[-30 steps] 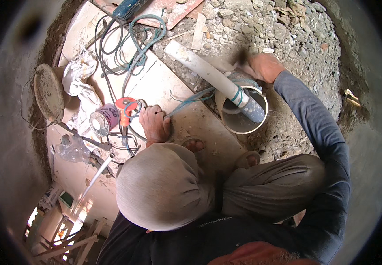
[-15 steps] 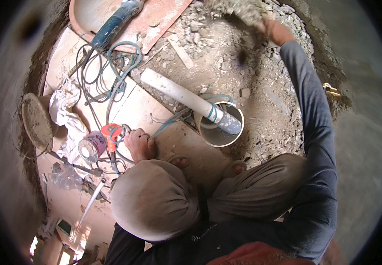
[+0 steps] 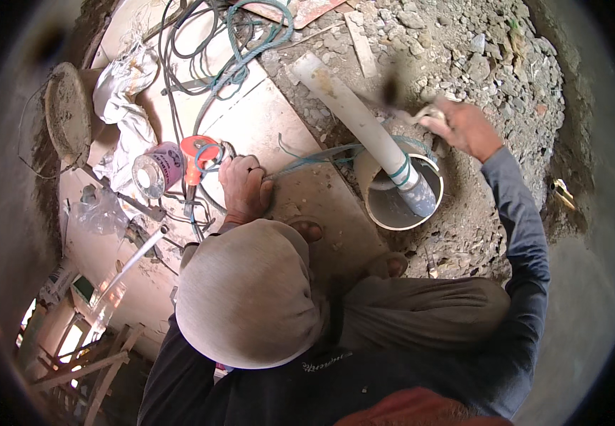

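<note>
Rubble floor (image 3: 456, 53): borders pale slab (image 3: 290, 117), diagonal edge.
Wide pipe (image 3: 385, 204): past that edge, narrower pipe (image 3: 354, 110) tilted inside.
Right hand (image 3: 467, 129): beyond its rim, gripping pale blurred item (image 3: 430, 113).
Left hand (image 3: 245, 186): bunched beside orange tool (image 3: 193, 174), grip unclear, open slab ahead.

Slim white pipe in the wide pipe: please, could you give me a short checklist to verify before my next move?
1. Left hand away from the wide pipe: ok, there is a gap between them.
2. Right hand free: cannot tell; something pale and blurred shows at its fingers.
3. Slim white pipe wrapped with string: ok, teal string circles it near the grey end. Tightness: cannot tell.
4. Wide pipe's mouth unobstructed: not ok, the slim pipe's grey end lies in it.
5. Ground around the pipes free of rubble: not ok, stones lie close by.
</note>
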A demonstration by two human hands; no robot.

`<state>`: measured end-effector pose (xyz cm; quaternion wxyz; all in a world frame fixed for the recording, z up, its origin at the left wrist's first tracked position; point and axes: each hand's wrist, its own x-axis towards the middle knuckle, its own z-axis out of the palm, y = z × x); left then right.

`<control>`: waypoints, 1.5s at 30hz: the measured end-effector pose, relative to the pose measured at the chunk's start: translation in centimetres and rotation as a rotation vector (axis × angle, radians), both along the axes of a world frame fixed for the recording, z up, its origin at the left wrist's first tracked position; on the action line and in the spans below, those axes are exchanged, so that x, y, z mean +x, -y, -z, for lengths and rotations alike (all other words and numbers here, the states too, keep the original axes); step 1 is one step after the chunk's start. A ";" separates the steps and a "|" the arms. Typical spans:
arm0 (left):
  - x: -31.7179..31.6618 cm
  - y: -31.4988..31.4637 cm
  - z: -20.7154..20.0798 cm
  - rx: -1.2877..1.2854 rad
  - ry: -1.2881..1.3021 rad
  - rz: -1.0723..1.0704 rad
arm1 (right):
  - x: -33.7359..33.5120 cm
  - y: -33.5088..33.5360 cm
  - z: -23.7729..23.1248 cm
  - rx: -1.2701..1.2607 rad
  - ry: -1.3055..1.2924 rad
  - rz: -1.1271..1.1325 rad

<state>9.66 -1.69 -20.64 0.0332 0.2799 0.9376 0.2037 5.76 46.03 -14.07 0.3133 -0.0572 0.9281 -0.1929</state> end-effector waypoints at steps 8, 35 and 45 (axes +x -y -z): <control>1.0 0.6 0.1 -0.086 0.031 -0.031 | -4.3 1.9 6.2 0.258 -0.135 -0.099; 0.7 -0.8 0.4 0.043 -0.142 0.018 | 3.9 -12.5 7.6 0.535 -0.133 -0.002; 0.5 -0.3 0.6 0.034 -0.154 0.006 | -5.9 -16.1 -2.8 0.616 -0.582 0.133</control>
